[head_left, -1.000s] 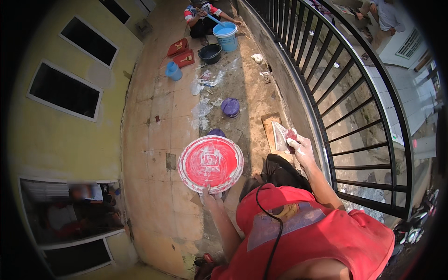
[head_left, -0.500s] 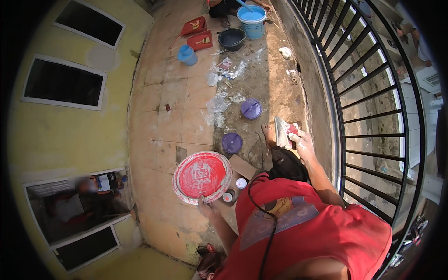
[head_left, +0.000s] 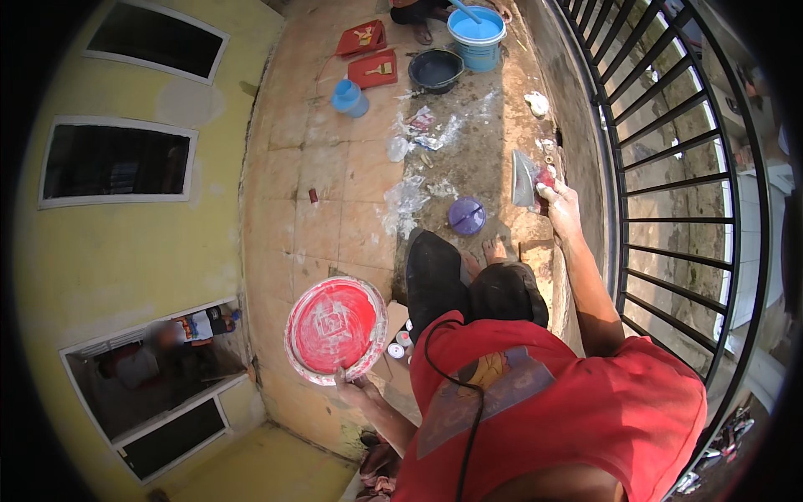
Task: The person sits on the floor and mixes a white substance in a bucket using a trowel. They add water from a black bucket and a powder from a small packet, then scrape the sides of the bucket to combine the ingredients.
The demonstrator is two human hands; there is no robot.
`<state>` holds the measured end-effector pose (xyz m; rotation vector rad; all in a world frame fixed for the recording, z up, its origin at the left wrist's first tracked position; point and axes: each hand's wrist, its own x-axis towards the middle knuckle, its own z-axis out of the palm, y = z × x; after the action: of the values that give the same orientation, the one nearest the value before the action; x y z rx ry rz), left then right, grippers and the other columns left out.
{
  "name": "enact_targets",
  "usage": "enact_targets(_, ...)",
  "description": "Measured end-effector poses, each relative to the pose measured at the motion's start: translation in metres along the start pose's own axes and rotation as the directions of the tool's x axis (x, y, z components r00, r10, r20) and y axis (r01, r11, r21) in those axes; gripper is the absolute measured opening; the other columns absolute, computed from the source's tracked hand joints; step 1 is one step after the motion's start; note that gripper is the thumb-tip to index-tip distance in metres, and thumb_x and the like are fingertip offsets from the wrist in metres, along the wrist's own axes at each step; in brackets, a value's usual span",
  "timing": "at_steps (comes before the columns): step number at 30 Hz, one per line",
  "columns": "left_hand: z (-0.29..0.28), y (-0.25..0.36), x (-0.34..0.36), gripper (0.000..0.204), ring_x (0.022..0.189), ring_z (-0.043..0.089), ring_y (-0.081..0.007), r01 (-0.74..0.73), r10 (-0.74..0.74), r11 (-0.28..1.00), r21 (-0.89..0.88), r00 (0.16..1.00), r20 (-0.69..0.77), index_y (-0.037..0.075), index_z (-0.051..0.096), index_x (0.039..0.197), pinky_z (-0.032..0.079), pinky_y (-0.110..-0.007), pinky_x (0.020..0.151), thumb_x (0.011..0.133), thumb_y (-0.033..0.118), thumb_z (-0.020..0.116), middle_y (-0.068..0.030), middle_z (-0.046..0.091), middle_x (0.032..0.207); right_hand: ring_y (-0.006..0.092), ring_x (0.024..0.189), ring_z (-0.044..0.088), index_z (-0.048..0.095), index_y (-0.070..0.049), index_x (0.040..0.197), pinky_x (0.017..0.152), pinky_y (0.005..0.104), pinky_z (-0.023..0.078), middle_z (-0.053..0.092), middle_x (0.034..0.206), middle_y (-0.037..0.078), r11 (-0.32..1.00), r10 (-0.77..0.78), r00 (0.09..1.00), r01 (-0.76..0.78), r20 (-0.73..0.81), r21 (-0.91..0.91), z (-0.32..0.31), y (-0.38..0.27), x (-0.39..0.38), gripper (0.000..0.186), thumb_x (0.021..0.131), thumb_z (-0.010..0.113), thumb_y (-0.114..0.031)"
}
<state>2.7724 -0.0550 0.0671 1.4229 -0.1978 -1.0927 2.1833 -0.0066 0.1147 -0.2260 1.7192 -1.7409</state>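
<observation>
My left hand (head_left: 355,387) grips the near rim of a round red bucket lid (head_left: 336,322), its face smeared with white paste. The lid is out to the left of my body. Away on the right, my right hand (head_left: 563,207) is closed round the red handle of a putty knife (head_left: 524,179). The knife's wide metal blade points left, over the strip of floor beside the low wall, touching nothing that I can make out. White paste coats the fingers of that hand.
A purple round lid (head_left: 467,216) lies beyond my feet. Farther off are a blue paint bucket (head_left: 478,42), a black basin (head_left: 436,70), red trays with brushes (head_left: 372,70) and a blue jug (head_left: 350,99). Small cans (head_left: 396,350) stand near the lid. Black railing (head_left: 674,221) runs along the right.
My right hand has moved farther away with the putty knife. The red lid has shifted left and slightly nearer. My legs have spread, and one purple round thing no longer shows.
</observation>
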Motion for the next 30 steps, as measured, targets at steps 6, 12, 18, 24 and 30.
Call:
enact_targets(6,0.107,0.036,0.024,0.041,0.113,0.064,-0.0297,0.001,0.002,1.000,-0.024,0.992,0.122,-0.009,0.061,0.126,0.057,-0.041,0.096,0.089,0.007,0.067,-0.0188,0.065,0.125,0.0105,0.079,0.066,0.074,-0.001,0.112,0.068,0.0295,0.060,0.069,0.095,0.001,0.993,0.110,0.992,-0.113,-0.059,-0.034,0.041,0.013,0.013,0.019,0.101,0.061,-0.010)
enact_targets(12,0.265,0.061,0.121,0.045,0.113,0.064,-0.0277,0.061,-0.097,0.989,0.133,0.954,0.283,-0.008,0.059,0.128,0.055,-0.040,0.097,0.087,0.008,0.069,-0.0180,0.063,0.127,0.0102,0.075,0.065,0.074,-0.001,0.111,0.068,0.0290,0.059,0.069,0.089,0.001,0.991,0.131,0.973,-0.128,-0.191,0.024,0.106,0.000,0.047,0.020,0.100,0.062,-0.014)
enact_targets(18,0.440,0.003,0.260,0.051,0.115,0.062,-0.0279,0.100,-0.247,0.936,0.336,0.869,0.429,-0.005,0.059,0.131,0.053,-0.042,0.096,0.084,0.012,0.070,-0.0152,0.062,0.129,0.0113,0.071,0.064,0.073,-0.001,0.105,0.065,0.0301,0.060,0.067,0.084,0.002,0.994,0.106,0.835,-0.103,-0.540,0.035,0.155,0.010,0.126,0.018,0.098,0.063,-0.015)
enact_targets(24,0.635,0.038,0.324,0.064,0.120,0.060,-0.0296,-0.034,-0.460,0.748,0.663,0.694,0.554,-0.002,0.055,0.139,0.048,-0.043,0.100,0.079,0.014,0.070,-0.0136,0.062,0.133,0.0130,0.073,0.064,0.073,-0.002,0.102,0.062,0.0324,0.060,0.067,0.086,0.003,0.962,0.263,0.605,-0.109,-0.751,0.248,0.316,0.012,0.115,0.016,0.097,0.063,-0.014)
enact_targets(30,0.788,0.078,0.410,0.060,0.106,0.067,-0.0262,-0.115,-0.530,0.735,0.669,0.518,0.671,0.001,0.058,0.137,0.058,-0.041,0.086,0.078,0.000,0.068,-0.0104,0.065,0.125,0.0105,0.068,0.058,0.070,-0.007,0.096,0.067,0.0332,0.060,0.061,0.079,-0.001,0.942,0.313,0.695,-0.142,-0.647,0.304,0.468,-0.024,0.108,0.012,0.097,0.065,-0.017)
